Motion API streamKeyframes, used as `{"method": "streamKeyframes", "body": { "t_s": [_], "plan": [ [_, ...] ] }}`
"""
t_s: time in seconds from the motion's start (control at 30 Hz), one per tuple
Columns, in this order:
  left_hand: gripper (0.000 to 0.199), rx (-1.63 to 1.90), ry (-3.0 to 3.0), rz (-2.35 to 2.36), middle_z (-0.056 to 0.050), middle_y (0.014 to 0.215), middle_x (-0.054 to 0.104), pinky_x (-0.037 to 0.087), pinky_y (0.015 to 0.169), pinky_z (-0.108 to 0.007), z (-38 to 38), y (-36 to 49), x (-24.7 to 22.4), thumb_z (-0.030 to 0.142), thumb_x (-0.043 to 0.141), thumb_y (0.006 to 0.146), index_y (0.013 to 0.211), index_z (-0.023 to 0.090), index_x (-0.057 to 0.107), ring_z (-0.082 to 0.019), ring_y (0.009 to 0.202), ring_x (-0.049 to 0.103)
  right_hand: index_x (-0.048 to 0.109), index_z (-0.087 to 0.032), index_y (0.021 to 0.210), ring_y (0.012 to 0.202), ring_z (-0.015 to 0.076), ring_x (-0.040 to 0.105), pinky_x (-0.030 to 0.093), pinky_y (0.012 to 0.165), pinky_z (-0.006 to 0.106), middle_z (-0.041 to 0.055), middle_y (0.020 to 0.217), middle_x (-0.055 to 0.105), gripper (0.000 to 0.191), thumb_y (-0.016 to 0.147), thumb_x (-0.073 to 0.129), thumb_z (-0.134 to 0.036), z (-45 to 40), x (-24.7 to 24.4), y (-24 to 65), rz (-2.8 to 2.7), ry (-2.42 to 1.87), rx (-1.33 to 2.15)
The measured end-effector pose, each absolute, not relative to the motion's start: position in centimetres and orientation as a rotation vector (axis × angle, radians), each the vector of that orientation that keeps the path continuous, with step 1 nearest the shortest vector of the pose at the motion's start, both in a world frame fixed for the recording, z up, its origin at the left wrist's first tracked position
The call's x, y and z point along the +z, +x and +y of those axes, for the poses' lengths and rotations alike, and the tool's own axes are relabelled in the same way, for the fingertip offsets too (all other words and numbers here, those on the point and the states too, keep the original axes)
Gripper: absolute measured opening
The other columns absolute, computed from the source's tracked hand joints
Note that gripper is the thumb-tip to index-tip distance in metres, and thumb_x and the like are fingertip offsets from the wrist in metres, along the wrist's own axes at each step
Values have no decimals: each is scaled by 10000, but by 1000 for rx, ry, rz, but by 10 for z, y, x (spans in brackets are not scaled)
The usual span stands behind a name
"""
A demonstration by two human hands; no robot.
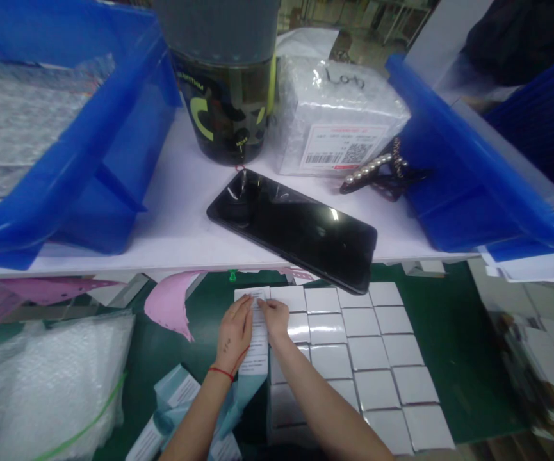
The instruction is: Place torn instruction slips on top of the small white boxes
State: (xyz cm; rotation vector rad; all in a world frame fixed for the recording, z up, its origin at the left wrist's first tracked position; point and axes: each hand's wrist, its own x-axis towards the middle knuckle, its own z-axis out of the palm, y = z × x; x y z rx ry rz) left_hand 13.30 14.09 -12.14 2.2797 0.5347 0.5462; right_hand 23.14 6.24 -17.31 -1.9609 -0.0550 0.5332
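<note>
Near glossy rectangular boxes (370, 353) | teal-backed label strip (256, 352) | right fingers (268, 308) pinching it | left fingers (243, 311) flattened, grip unclear

Print on the label strip (254, 349) was too small to read; the left arm (195, 413) covered part of its tail, which ran off the near edge. Mark on left hand (232, 336) unclear. Right arm (317, 400) hid parts of several boxes (377, 388). Tumbler (228, 96) lost its top, left bin (118, 160) its left end, right bin (478, 173) its right. Far floor (348, 19) was blurred.
</note>
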Motion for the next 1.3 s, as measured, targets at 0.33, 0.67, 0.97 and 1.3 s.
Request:
{"method": "streamKeyframes", "body": {
  "t_s": [0.33, 0.67, 0.97, 1.3],
  "plan": [
    [457, 301, 2443, 340, -134, 1368, 535, 427, 1119, -443, 137, 143, -133, 73, 329, 923, 1337, 93, 519, -231, 1280, 488, 619, -215, 504, 577, 249, 567, 368, 545, 308, 9, 537, 595, 247, 679, 503, -345, 61, -172, 237, -140, -2038, 526],
    [611, 203, 2440, 269, -140, 1409, 505, 389, 1152, -444, 138, 155, -146, -19, 330, 785, 1370, 62, 490, -218, 1348, 422, 718, -199, 613, 628, 267, 629, 396, 546, 295, 31, 620, 655, 252, 748, 506, -224, 62, -174, 238, -140, -2049, 547],
    [630, 214, 2510, 304, -143, 1430, 485, 386, 1153, -436, 146, 145, -148, -33, 334, 772, 1377, 63, 480, -210, 1357, 414, 657, -203, 526, 609, 259, 594, 398, 551, 291, 19, 573, 617, 242, 745, 605, -291, 59, -178, 238, -132, -1972, 561],
    [517, 181, 2493, 527, -161, 1403, 509, 357, 1149, -499, 160, 123, -149, 18, 339, 857, 1337, 54, 529, -255, 1321, 462, 708, -143, 668, 618, 280, 599, 426, 480, 277, 74, 647, 636, 427, 597, 711, -564, 42, -171, 226, -2, -1664, 842]
  ]
}}
